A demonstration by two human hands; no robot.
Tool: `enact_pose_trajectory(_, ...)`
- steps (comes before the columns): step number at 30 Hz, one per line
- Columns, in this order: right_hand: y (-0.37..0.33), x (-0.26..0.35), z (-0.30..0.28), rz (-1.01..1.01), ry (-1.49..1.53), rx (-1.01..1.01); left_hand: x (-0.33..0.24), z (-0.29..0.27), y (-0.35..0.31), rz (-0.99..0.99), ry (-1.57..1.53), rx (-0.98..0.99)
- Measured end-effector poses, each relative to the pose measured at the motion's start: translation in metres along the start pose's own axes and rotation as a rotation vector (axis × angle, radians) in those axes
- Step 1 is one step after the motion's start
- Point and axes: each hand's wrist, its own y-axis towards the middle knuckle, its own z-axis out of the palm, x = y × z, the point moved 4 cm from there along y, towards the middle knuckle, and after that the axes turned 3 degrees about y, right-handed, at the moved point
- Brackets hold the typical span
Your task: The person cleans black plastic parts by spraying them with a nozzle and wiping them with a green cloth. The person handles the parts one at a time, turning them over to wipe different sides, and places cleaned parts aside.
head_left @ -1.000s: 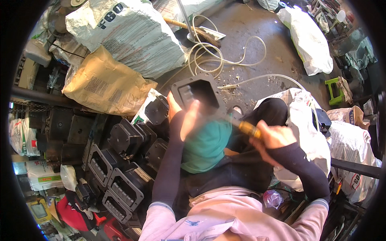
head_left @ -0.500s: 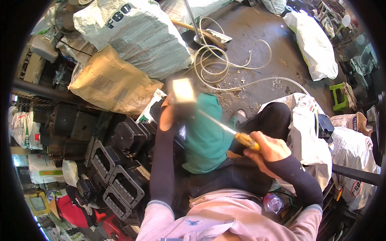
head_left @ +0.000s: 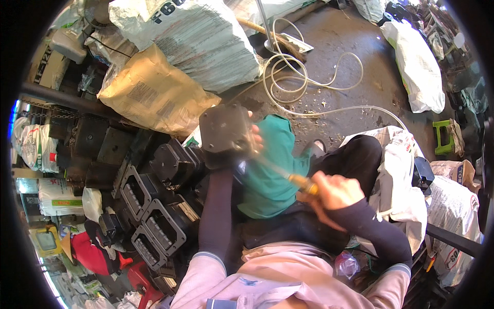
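Note:
My left hand (head_left: 256, 136) grips a black moulded plastic housing (head_left: 224, 133), its fingers curled round the right side. The flat, roughly square face of the housing is turned up, and most of the hand is hidden under it. In my right hand (head_left: 338, 193) is a screwdriver (head_left: 303, 183) with a yellow handle. Its shaft, smeared by motion, points up and left to the housing's lower right corner; whether the tip touches cannot be told. Green cloth (head_left: 267, 175) covers my leg below the tool.
Several black plastic housings (head_left: 163, 232) are stacked at my left. Beyond them lie a brown paper sack (head_left: 154, 95) and a large white sack (head_left: 190, 46). A pale hose (head_left: 288, 95) coils on the floor ahead. At right are a white sack (head_left: 393, 180) and a green stool (head_left: 441, 138).
My left hand has turned the housing, so a broad dark face shows where a bright, blurred side did. The screwdriver and right hand have shifted slightly left and down. The whole view has shifted a little.

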Motion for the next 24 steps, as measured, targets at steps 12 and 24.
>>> enact_pose_trajectory(12, 0.006, -0.016, -0.024, 0.126, 0.124, 0.075, 0.010, 0.005, -0.011, 0.009, 0.036, 0.037)
enact_pose_trajectory(24, 0.011, -0.031, -0.044, 0.195, 0.126, 0.099, -0.020, -0.017, -0.024, 0.155, 0.329, -0.254)
